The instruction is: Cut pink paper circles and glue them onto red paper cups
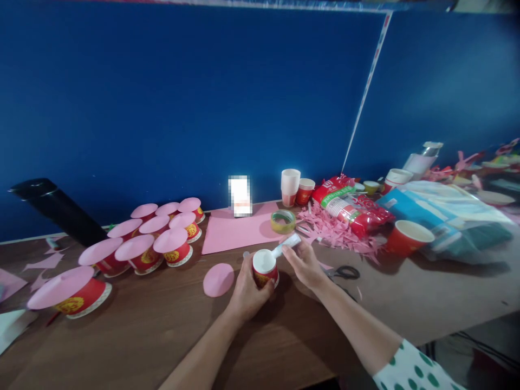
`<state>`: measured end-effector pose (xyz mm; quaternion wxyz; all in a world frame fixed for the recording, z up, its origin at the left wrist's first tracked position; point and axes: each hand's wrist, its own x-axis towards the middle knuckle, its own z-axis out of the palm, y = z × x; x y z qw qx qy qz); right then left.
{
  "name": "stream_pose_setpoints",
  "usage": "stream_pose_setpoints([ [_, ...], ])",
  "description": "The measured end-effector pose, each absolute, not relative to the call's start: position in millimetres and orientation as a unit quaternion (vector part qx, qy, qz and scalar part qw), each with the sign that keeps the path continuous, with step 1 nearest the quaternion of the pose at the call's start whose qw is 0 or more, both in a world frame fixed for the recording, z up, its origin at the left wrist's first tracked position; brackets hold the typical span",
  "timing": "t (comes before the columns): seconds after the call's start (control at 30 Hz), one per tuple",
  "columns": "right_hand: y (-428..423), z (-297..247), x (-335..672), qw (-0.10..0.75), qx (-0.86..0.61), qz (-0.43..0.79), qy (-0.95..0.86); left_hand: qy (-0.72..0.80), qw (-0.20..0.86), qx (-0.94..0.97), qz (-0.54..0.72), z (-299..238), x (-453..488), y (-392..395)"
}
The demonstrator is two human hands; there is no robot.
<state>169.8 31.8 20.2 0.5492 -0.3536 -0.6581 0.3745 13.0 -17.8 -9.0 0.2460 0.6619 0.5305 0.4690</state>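
My left hand is wrapped round a small red paper cup that stands upside down on the brown table, its white bottom facing up. My right hand grips a white glue tube and holds its tip against the cup's upturned bottom. A loose pink paper disc lies on the table just left of my left hand.
Several upturned red cups topped with pink discs crowd the left. A pink sheet, a tape roll, pink scraps, scissors, a red cup packet, stacked cups and an open red cup lie beyond and right.
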Motion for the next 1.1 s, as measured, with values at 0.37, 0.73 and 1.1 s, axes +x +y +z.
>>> stream_pose_setpoints([
  [0.37,29.6,25.6,172.0,0.533,-0.356,0.326,-0.695,0.537,0.242,0.658,0.470,-12.9,11.7,-16.7],
  [0.73,26.2,28.9,172.7,0.537,-0.348,0.353,-0.683,0.531,0.260,0.657,0.468,-8.1,12.3,-18.3],
  [1.1,25.2,35.0,175.0,0.526,-0.347,0.332,-0.702,0.535,0.257,0.657,0.465,-7.0,13.7,-18.6],
])
